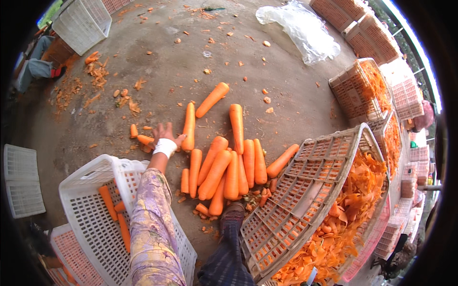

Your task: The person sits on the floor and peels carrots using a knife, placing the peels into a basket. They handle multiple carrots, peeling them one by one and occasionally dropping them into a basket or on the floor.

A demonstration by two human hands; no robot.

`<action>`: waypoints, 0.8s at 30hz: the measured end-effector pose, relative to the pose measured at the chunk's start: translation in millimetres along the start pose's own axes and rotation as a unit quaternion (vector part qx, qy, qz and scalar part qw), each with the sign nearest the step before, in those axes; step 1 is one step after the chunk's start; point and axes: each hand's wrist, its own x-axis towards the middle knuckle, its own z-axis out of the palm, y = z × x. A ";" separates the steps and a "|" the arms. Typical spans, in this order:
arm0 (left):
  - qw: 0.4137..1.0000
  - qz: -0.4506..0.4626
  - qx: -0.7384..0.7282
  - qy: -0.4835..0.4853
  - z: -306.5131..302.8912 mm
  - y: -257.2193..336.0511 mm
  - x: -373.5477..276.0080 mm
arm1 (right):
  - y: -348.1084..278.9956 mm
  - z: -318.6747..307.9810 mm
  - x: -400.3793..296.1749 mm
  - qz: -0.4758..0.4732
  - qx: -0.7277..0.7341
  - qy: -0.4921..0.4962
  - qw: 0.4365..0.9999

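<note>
My left hand (165, 137), with a white wrap at the wrist and a patterned sleeve, reaches over the floor with its fingers spread. Its thumb is beside an upright-lying carrot (189, 127), and a broken carrot piece (145, 139) lies under or beside its other side; whether it touches either is unclear. To the right, a group of large orange carrots (215, 174) lies on the concrete floor. Beside my forearm, a white plastic crate (86, 175) holds several carrots (107, 202). My right hand is out of view; something thin and light (311, 276) shows at the bottom right edge.
A tilted plastic crate (304, 193) full of carrot peelings (332, 228) stands at the right, with more peel-filled crates (357, 93) behind. Clear plastic sheeting (304, 32) lies at the top right. Peel scraps (97, 73) litter the floor. A person's leg (41, 68) shows at the upper left.
</note>
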 end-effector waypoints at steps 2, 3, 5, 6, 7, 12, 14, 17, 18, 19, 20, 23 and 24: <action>0.994 -0.082 -0.022 -0.070 24.3 -7.3 10.1 | 0.3 -1.5 0.0 0.014 -0.005 -0.002 1.000; 0.989 -0.096 -0.039 -0.102 33.3 -1.2 8.6 | 2.0 -1.8 -2.2 0.023 -0.007 0.000 1.000; 0.992 -0.089 -0.002 -0.091 25.2 28.9 -9.7 | 8.3 -3.7 -9.7 0.041 -0.004 0.010 0.999; 0.992 -0.090 0.016 -0.081 17.4 40.5 -17.8 | 8.9 -3.9 -11.5 0.043 -0.002 0.014 0.999; 0.995 -0.074 0.014 -0.069 17.3 41.6 -20.6 | 10.1 -5.6 -14.3 0.044 -0.002 0.015 0.999; 0.994 -0.049 0.008 -0.101 9.2 55.0 -50.1 | 19.1 -15.2 -25.9 0.046 0.008 0.024 0.999; 0.991 -0.061 -0.041 -0.115 4.8 55.6 -58.2 | 23.8 -19.5 -30.2 0.038 0.019 0.025 0.999; 0.983 -0.019 -0.145 -0.109 26.1 32.2 -66.6 | 30.9 -26.3 -31.8 0.020 0.033 0.021 0.999; 0.977 0.007 -0.181 -0.111 35.5 25.1 -69.6 | 32.6 -28.3 -32.2 0.015 0.036 0.020 0.999; 0.971 0.008 -0.206 -0.124 29.9 34.3 -75.6 | 35.7 -29.8 -33.2 0.015 0.043 0.023 0.999; 0.951 0.031 -0.227 -0.207 20.3 37.3 -81.1 | 37.6 -30.5 -36.0 0.014 0.050 0.025 0.998; 0.907 0.142 -0.062 -0.392 -35.7 66.1 -114.7 | 42.3 -31.8 -35.0 0.016 0.069 0.024 0.997; 0.879 0.214 0.026 -0.426 -45.6 70.1 -121.5 | 43.0 -32.2 -32.3 0.016 0.072 0.021 0.997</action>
